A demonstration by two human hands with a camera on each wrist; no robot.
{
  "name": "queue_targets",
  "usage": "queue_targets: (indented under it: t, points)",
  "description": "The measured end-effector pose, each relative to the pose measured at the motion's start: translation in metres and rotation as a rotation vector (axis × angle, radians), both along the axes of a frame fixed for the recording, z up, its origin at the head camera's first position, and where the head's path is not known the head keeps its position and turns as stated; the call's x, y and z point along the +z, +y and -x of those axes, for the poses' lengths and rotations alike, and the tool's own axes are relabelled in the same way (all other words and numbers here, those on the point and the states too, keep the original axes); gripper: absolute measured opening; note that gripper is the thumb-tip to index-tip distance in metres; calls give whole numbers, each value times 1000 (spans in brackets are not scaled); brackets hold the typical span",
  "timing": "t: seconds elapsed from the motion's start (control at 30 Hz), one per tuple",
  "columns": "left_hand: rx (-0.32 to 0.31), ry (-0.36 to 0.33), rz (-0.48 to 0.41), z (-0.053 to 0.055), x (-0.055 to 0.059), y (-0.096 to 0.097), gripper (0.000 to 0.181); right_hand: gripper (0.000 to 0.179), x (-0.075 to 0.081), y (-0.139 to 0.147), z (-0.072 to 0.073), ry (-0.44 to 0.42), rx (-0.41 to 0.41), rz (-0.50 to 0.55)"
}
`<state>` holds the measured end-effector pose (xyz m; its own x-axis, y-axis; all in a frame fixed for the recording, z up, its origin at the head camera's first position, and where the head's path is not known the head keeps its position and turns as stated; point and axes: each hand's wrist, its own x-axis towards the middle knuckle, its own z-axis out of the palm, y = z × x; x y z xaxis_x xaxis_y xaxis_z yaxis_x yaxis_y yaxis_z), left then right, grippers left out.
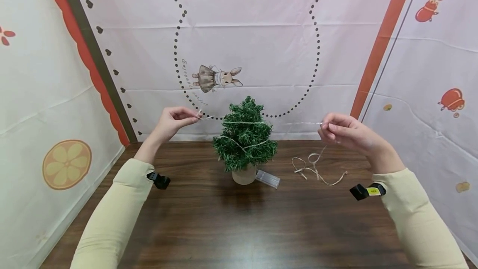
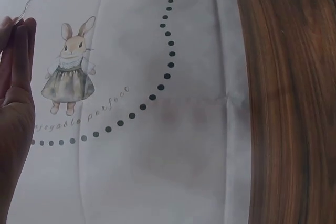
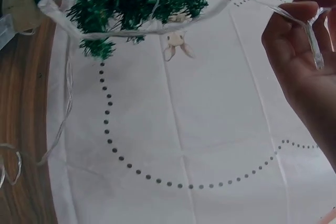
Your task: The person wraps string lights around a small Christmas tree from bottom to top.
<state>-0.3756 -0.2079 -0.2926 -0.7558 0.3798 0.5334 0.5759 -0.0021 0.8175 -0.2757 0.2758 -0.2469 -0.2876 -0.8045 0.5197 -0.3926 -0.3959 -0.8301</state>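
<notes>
The tree (image 1: 244, 144) stands by the surface's (image 1: 242, 235) far edge, thin string (image 1: 242, 123) across its branches; left hand (image 1: 175, 120) and right hand (image 1: 346, 133), both closed to a pinch, grip string on either side, apparently keeping it taut and clear of the needles.

From my end I saw a dark brown wood-grain table (image 1: 201, 219), light glossing its near part. Toward its far side, around the middle, a small green tree (image 1: 246, 136) stood upright on a pale round base (image 1: 244, 176). A clear box (image 1: 268, 179) lay just right of it (whether they touched, I couldn't tell). Farther right, thin cord (image 1: 329, 184) lay in loose loops.
</notes>
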Motion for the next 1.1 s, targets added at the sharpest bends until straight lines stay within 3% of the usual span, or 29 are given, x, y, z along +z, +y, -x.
queue_targets:
  t: [0.13, 0.27, 0.37, 0.5, 0.63, 0.83, 0.97, 1.1]
  points:
    - [-6, 9, 98, -4, -4, -5, 14, 40, -8, 7, -4, 13, -30, -65]
    - [-39, 40, 167, -10, -5, -2, 14, 43, -15, 16, -7, -32, -83, -114]
    - [-64, 77, 221, -13, -6, 2, 13, 43, -19, 23, -8, -64, -102, -134]
    - [-52, 129, 327, -20, -5, 12, 9, 42, -24, 34, -10, -106, -137, -155]
    - [-47, 177, 390, -29, 0, 25, 8, 44, -26, 46, -13, -140, -230, -172]
    - [-104, 271, 411, -52, 19, 48, 8, 49, -30, 63, -10, -160, -217, -49]
    - [-102, 345, 425, -56, 22, 60, 6, 52, -33, 75, -8, -198, -222, 42]
    - [-57, 408, 434, -57, 19, 71, 7, 52, -36, 87, -5, -246, -256, 108]
